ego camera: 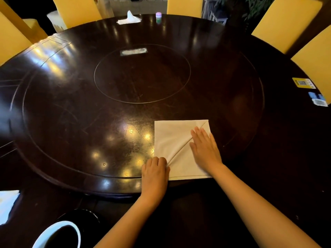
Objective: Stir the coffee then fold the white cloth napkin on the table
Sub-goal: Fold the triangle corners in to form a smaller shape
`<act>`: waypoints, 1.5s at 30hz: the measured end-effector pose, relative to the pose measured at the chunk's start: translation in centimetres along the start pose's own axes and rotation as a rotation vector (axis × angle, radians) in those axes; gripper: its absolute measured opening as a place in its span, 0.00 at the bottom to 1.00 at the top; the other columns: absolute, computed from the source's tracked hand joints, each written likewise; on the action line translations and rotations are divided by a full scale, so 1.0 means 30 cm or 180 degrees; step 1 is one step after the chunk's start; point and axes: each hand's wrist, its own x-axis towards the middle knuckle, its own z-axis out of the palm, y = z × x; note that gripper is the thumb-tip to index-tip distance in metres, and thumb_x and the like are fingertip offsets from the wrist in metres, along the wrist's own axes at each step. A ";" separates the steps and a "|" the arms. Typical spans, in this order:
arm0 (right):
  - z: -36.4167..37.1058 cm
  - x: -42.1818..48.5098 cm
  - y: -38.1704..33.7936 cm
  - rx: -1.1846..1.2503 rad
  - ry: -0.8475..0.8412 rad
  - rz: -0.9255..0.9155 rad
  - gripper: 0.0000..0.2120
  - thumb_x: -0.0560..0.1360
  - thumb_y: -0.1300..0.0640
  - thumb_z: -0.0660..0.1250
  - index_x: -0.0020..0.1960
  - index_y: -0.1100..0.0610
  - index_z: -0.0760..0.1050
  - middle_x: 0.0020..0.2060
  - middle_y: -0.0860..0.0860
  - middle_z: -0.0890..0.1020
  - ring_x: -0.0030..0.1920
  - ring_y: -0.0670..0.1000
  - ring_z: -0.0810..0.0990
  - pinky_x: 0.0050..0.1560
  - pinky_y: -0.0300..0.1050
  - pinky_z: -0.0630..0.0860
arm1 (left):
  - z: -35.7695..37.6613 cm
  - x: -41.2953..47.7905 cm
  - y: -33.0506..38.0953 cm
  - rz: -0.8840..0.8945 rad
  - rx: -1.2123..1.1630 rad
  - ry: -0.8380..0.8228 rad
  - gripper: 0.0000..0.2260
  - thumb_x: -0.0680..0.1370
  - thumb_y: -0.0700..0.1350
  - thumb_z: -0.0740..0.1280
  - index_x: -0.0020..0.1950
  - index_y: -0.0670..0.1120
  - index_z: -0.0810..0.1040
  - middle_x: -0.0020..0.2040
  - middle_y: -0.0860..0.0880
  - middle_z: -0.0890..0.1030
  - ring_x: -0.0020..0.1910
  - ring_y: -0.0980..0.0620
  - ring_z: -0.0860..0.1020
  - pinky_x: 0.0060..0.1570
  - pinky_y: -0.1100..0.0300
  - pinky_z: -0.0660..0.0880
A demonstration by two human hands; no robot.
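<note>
The white cloth napkin (172, 138) lies as a square on the dark round table (71, 122), near the front edge, with a diagonal ridge running from its near left corner to its far right corner. My left hand (155, 170) pinches the near left corner, fingers curled on the cloth. My right hand (205, 148) rests flat on the napkin's right half, fingers spread and pressing down. A white coffee cup (53, 235) with dark liquid sits at the bottom left on a dark saucer.
A raised turntable ring (142, 73) marks the table's centre. At the far side stand a tissue pack (129, 19) and a small purple-capped bottle (158, 17). Stickers (303, 83) lie at the right rim. Yellow chairs (286, 20) surround the table. Another white paper (7, 203) lies at the left.
</note>
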 end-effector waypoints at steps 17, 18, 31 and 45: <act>-0.015 0.228 -0.036 -0.0360 -0.0135 -0.0401 0.26 0.80 0.46 0.43 0.76 0.54 0.45 0.77 0.51 0.49 0.76 0.50 0.44 0.74 0.51 0.42 | 0.064 -0.031 -0.058 0.0154 -0.0240 0.0203 0.03 0.72 0.46 0.60 0.40 0.48 0.71 0.38 0.50 0.75 0.39 0.53 0.64 0.37 0.60 0.65; -0.026 0.232 -0.059 -0.0374 -0.0062 -0.0434 0.26 0.80 0.47 0.42 0.76 0.55 0.45 0.77 0.51 0.48 0.76 0.51 0.44 0.74 0.51 0.41 | 0.066 -0.032 -0.058 0.0168 -0.0215 0.0190 0.03 0.72 0.46 0.59 0.40 0.48 0.70 0.38 0.50 0.75 0.39 0.54 0.65 0.37 0.60 0.65; 0.034 0.337 -0.230 -0.0131 -0.0279 -0.1051 0.28 0.80 0.43 0.41 0.76 0.53 0.43 0.77 0.49 0.47 0.76 0.48 0.42 0.74 0.50 0.40 | 0.088 -0.039 -0.077 0.0255 -0.0237 0.0093 0.03 0.71 0.44 0.65 0.41 0.48 0.70 0.38 0.50 0.73 0.38 0.52 0.64 0.38 0.59 0.58; 0.007 0.081 -0.014 -0.0099 -0.0292 -0.0895 0.26 0.80 0.42 0.43 0.75 0.47 0.43 0.75 0.44 0.43 0.75 0.45 0.39 0.72 0.46 0.34 | 0.061 -0.027 -0.073 0.0340 -0.0251 0.0063 0.03 0.73 0.47 0.59 0.40 0.49 0.69 0.38 0.51 0.74 0.38 0.53 0.64 0.36 0.59 0.67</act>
